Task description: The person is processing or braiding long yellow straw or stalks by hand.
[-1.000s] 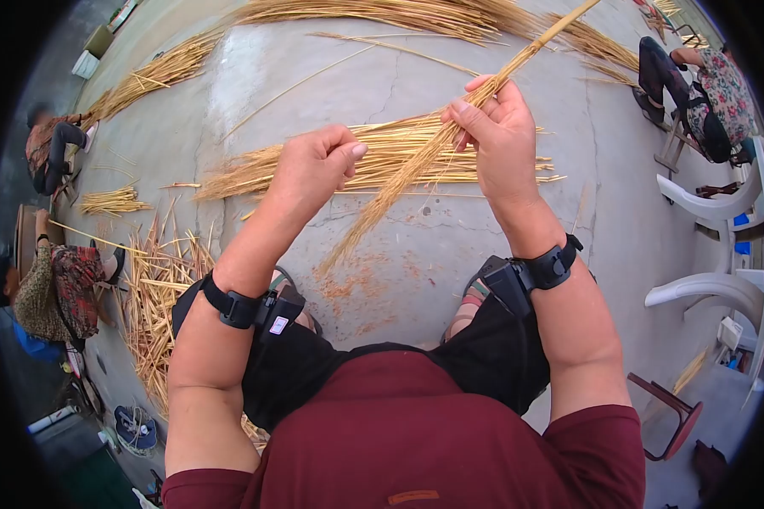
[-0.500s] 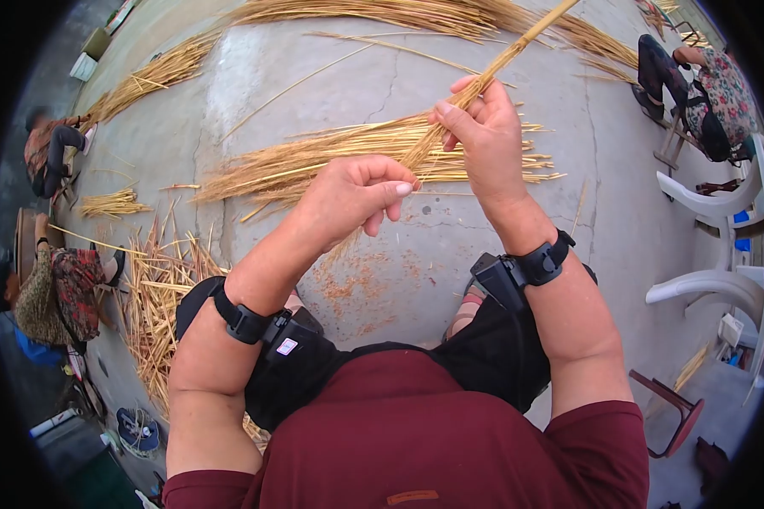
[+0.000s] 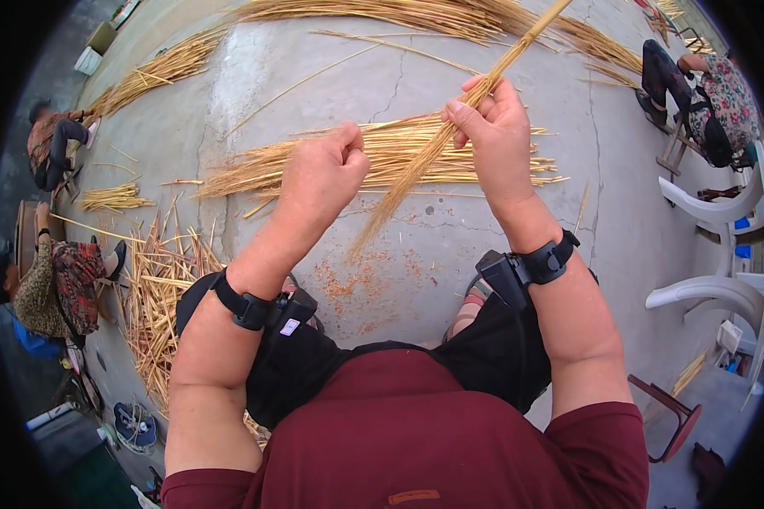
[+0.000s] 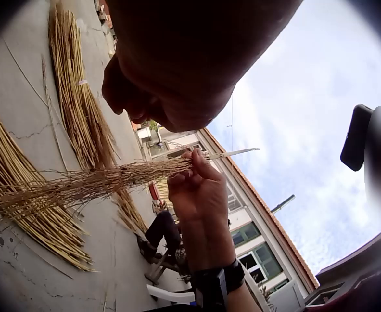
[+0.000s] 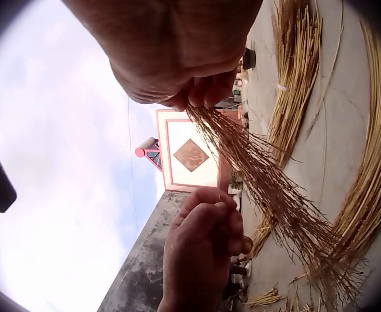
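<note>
My right hand (image 3: 502, 144) pinches a broomcorn stalk (image 3: 412, 174) between thumb and fingers, just above its feathery head. The stem slants up to the far right, and the head hangs down toward the left. In the left wrist view the wispy head (image 4: 106, 181) stretches away from the right hand (image 4: 200, 198). My left hand (image 3: 321, 174) is held up left of the head, apart from it, with fingers curled. In the right wrist view the left hand (image 5: 206, 237) shows thumb against bent fingers and nothing visible in them. A pile of stalks (image 3: 314, 161) lies on the floor beyond both hands.
More long stalks (image 3: 373, 15) lie across the back. Broken straw (image 3: 157, 305) is heaped at left, and reddish chaff (image 3: 344, 284) lies before my feet. People sit at left and at right (image 3: 721, 102). White plastic chairs (image 3: 713, 293) and a brown stool (image 3: 679, 424) stand at right.
My left hand moved in to the broomcorn head half a second ago, and is now back up and to the left, fingers more curled. The right hand keeps its pinch, shifting only slightly.
</note>
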`<state>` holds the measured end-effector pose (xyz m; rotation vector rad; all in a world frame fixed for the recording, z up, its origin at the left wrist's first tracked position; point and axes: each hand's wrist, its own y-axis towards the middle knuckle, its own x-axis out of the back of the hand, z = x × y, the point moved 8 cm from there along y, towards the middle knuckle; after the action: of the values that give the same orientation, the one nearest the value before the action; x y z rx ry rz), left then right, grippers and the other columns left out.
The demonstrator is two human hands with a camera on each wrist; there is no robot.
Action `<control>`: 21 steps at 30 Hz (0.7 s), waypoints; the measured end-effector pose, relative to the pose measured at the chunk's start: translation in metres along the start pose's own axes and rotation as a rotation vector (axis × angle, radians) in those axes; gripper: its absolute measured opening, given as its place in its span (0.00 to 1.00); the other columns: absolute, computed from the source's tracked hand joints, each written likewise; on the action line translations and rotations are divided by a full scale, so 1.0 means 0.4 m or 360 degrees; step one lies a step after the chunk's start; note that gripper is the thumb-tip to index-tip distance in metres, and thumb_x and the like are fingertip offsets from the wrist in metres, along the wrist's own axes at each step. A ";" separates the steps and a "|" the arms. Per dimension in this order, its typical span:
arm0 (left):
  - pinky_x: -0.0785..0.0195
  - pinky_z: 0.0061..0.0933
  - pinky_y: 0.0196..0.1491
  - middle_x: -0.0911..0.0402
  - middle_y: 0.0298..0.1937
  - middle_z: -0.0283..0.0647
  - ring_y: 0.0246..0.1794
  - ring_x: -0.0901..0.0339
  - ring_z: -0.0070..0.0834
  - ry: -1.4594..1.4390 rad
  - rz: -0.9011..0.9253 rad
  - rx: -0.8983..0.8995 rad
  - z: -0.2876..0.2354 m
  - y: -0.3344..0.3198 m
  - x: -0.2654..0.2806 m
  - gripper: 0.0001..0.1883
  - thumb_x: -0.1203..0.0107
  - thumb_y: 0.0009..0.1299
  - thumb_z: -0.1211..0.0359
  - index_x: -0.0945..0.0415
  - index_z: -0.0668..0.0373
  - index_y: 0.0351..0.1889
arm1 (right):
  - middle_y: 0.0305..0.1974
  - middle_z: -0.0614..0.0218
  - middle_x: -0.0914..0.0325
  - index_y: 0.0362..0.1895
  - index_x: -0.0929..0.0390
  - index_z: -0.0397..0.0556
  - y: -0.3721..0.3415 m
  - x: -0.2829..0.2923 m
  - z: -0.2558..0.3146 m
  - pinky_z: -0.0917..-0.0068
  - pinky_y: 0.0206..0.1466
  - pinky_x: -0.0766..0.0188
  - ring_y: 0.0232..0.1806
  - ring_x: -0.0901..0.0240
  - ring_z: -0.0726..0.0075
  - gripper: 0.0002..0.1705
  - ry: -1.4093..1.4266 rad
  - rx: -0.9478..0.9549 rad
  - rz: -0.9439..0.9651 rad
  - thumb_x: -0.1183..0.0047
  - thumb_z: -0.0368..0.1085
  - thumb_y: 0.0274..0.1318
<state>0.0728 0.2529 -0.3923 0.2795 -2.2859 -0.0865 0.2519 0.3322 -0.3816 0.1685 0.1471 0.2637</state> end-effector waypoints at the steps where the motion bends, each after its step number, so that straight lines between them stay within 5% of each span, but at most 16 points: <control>1: 0.34 0.38 0.28 0.26 0.20 0.48 0.22 0.27 0.45 0.0052 0.0015 0.0034 0.013 0.007 0.008 0.06 0.50 0.61 0.68 0.27 0.61 0.29 | 0.26 0.65 0.23 0.41 0.36 0.45 0.008 0.013 0.005 0.86 0.21 0.38 0.20 0.34 0.83 0.13 0.0003 0.0008 -0.0016 0.47 0.28 0.55; 5: 0.32 0.34 0.32 0.23 0.25 0.46 0.27 0.24 0.39 0.0345 0.0231 0.0001 0.040 0.018 0.002 0.09 0.44 0.63 0.63 0.25 0.60 0.32 | 0.26 0.64 0.23 0.41 0.36 0.44 0.015 0.034 0.009 0.86 0.21 0.38 0.19 0.34 0.83 0.14 0.0041 -0.0008 -0.0040 0.45 0.29 0.54; 8: 0.32 0.30 0.34 0.21 0.28 0.38 0.29 0.24 0.28 -0.0338 0.0147 -0.0071 0.031 0.013 -0.021 0.13 0.41 0.64 0.61 0.24 0.61 0.35 | 0.25 0.64 0.23 0.41 0.37 0.43 0.010 0.027 0.004 0.86 0.20 0.38 0.18 0.35 0.83 0.16 0.0001 -0.0089 -0.0039 0.44 0.30 0.53; 11: 0.33 0.24 0.35 0.22 0.29 0.30 0.31 0.27 0.19 -0.1052 0.0523 0.0241 -0.003 -0.018 -0.086 0.10 0.40 0.64 0.65 0.25 0.62 0.35 | 0.28 0.65 0.23 0.43 0.35 0.46 0.006 0.012 -0.022 0.85 0.25 0.37 0.21 0.34 0.82 0.15 -0.0011 -0.0147 0.0054 0.43 0.33 0.55; 14: 0.34 0.19 0.36 0.24 0.33 0.28 0.33 0.28 0.16 -0.0988 0.0773 0.0206 0.001 -0.042 -0.137 0.11 0.42 0.66 0.67 0.27 0.60 0.42 | 0.27 0.67 0.24 0.45 0.35 0.47 0.001 -0.008 -0.046 0.85 0.24 0.37 0.22 0.34 0.82 0.18 -0.0115 -0.0170 0.0147 0.42 0.37 0.56; 17: 0.38 0.15 0.31 0.26 0.30 0.26 0.29 0.32 0.13 -0.1170 0.0741 0.0404 0.023 -0.042 -0.139 0.07 0.41 0.65 0.69 0.26 0.58 0.38 | 0.27 0.70 0.24 0.45 0.34 0.49 -0.012 -0.031 -0.084 0.85 0.23 0.37 0.22 0.34 0.81 0.17 -0.0045 -0.0303 0.0142 0.43 0.41 0.57; 21: 0.42 0.15 0.27 0.27 0.28 0.25 0.25 0.35 0.12 -0.1171 0.0758 0.0616 0.040 -0.044 -0.136 0.05 0.43 0.65 0.69 0.26 0.57 0.36 | 0.25 0.71 0.27 0.36 0.30 0.48 -0.065 -0.075 -0.201 0.83 0.23 0.35 0.22 0.34 0.81 0.14 0.0168 -0.0875 0.0378 0.42 0.43 0.56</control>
<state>0.0989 0.2477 -0.4453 -0.1410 -3.0265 0.5936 0.2161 0.3113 -0.4612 -0.3772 0.1541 0.5395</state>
